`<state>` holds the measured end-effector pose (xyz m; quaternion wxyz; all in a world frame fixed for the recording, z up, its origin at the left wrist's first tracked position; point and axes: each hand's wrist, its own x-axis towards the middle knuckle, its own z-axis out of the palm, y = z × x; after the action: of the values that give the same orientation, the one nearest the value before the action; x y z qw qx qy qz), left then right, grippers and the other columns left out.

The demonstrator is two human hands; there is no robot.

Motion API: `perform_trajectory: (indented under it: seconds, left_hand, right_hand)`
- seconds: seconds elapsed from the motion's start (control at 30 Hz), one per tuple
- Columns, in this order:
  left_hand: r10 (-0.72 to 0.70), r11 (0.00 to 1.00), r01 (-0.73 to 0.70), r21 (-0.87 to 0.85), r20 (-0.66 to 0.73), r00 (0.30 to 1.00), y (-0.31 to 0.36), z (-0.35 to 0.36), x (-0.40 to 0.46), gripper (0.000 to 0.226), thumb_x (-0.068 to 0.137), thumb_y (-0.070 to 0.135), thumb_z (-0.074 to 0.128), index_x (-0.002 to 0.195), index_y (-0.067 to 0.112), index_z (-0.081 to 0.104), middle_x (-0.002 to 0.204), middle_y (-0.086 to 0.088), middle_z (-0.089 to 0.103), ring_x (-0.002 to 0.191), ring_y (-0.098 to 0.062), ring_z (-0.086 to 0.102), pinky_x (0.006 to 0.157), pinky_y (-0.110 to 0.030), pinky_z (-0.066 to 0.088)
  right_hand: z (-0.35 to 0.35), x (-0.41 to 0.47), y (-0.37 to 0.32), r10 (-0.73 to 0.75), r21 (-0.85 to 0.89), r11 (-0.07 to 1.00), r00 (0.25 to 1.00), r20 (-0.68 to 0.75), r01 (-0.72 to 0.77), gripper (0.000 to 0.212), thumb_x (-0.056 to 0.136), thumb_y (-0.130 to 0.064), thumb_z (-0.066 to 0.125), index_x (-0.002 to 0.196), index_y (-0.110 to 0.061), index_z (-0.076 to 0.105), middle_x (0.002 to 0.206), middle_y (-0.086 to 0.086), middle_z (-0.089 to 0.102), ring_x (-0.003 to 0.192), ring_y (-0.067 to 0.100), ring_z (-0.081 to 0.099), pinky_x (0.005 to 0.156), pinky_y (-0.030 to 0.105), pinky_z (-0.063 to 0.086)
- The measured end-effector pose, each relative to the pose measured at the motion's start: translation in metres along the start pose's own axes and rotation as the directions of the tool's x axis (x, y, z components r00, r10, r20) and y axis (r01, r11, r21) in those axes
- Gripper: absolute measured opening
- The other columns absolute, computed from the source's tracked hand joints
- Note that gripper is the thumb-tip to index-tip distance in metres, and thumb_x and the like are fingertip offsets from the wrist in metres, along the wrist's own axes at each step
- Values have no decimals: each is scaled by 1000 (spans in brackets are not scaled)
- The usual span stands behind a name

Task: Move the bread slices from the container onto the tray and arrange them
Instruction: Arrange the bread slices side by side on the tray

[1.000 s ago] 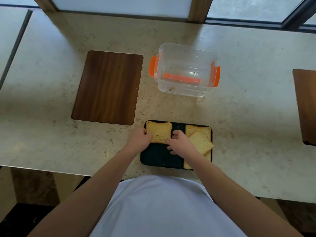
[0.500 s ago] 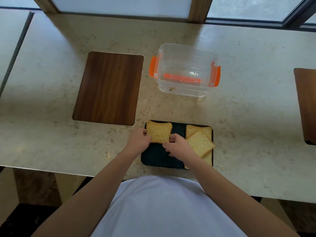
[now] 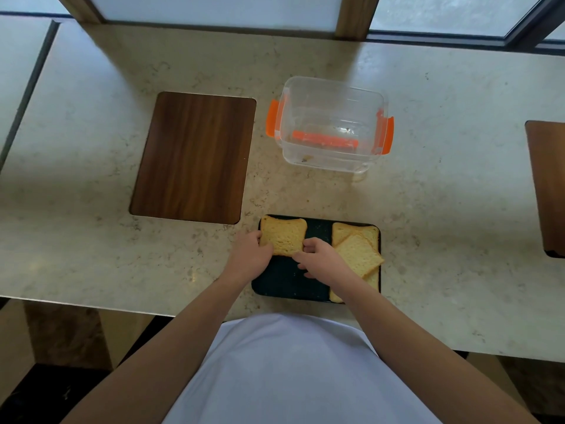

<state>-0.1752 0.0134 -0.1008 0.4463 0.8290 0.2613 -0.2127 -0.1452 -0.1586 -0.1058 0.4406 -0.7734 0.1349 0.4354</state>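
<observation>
1. Both hands are down on the black tray (image 3: 287,286), which sits at the near edge of the counter (image 3: 443,224), right in front of the person's white shirt (image 3: 290,371).
2. Left hand (image 3: 250,255) is at the left edge of the far-left bread slice (image 3: 283,235); fingers curled onto that edge, grip pinched on it; thumb side hidden, so can't tell how tight.
3. Right hand (image 3: 321,258) is at the same slice's near-right corner; fingertips bent in and touching it; grip partly closed on that corner; other fingers loosely curled over the bare tray.
4. That slice lies flat in the tray's far-left corner, w/ its top-left corner poking just over the rim.
5. On the right side of the tray: a stack of slices (image 3: 357,255); top one turned at an angle, lower ones squared to the rim; one slice edge peeks out near the front-right, partly under the right forearm.
6. Dark bare tray shows btwn the left slice and the stack, and in front of the left slice.
7. Clear plastic container (image 3: 333,123) w/ orange clips stands further back on the counter, apart from the tray; only crumbs inside.
8. Wooden board (image 3: 192,157) lies flat to the left of the container; another brown board (image 3: 550,185) is cut off at the right frame edge.
</observation>
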Motion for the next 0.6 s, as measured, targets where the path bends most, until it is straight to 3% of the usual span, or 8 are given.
perform_trajectory:
  seconds: [0.07, 0.17, 0.3, 0.33, 0.4, 0.5, 0.6]
  left_hand:
    - [-5, 1000, 5, 14, 10, 1000, 0, -1, -1, 2, 84, 20, 54, 84, 18, 55, 100, -16, 65, 76, -19, 58, 65, -36, 45]
    - [-18, 1000, 18, 18, 23, 1000, -1, -1, 2, 26, 83, 23, 53, 100, 8, 65, 109, -14, 62, 88, -23, 60, 70, -35, 48]
    - [-27, 997, 26, 70, 1, 1000, 0, 0, 3, 34, 87, 22, 54, 116, 7, 63, 119, -10, 55, 97, -22, 56, 77, -33, 45]
    - [9, 992, -4, 123, -40, 999, 0, 0, 1, 33, 87, 22, 54, 116, 6, 61, 117, -9, 51, 96, -21, 54, 76, -33, 44]
    - [221, 927, -165, 337, -134, 966, 0, 2, -6, 30, 88, 20, 54, 114, 4, 59, 113, -11, 49, 98, -25, 52, 79, -37, 46]
    - [506, 687, -360, 631, -61, 860, -6, 7, -15, 41, 85, 16, 55, 125, 3, 56, 129, -20, 52, 115, -32, 51, 90, -41, 48]
    - [483, 564, -433, 704, 145, 864, -16, 16, -18, 61, 88, 16, 52, 147, 8, 40, 158, -19, 29, 147, -33, 22, 116, -45, 27]
  right_hand:
    - [-1, 0, 0, -9, -1, 1000, 1000, -3, 9, 67, 91, -30, 66, 150, -14, 38, 128, -3, 54, 100, 15, 65, 90, 39, 59]
    - [0, -1, -1, -15, -7, 1000, 1000, -4, 15, 68, 91, -30, 66, 151, -14, 37, 130, -2, 53, 100, 14, 65, 90, 40, 59]
    - [0, -3, -1, -22, -24, 999, 1000, -11, 22, 67, 91, -30, 65, 150, -13, 38, 128, -2, 54, 101, 16, 64, 91, 41, 58]
    - [0, -5, -1, -35, -52, 998, 999, -24, 34, 62, 91, -30, 64, 147, -12, 42, 124, -1, 56, 100, 17, 65, 89, 42, 58]
    - [0, -12, -1, -127, -199, 974, 989, -83, 108, 46, 91, -29, 61, 133, -11, 52, 121, 7, 60, 95, 18, 63, 85, 43, 58]
    - [5, -23, 4, -395, -563, 780, 913, -103, 274, 47, 93, -26, 56, 136, -9, 48, 135, 11, 51, 109, 24, 55, 89, 38, 51]
    - [12, -24, 6, -542, -814, 468, 839, 43, 344, 62, 93, -19, 54, 151, -8, 34, 160, 12, 31, 142, 30, 31, 107, 43, 39]
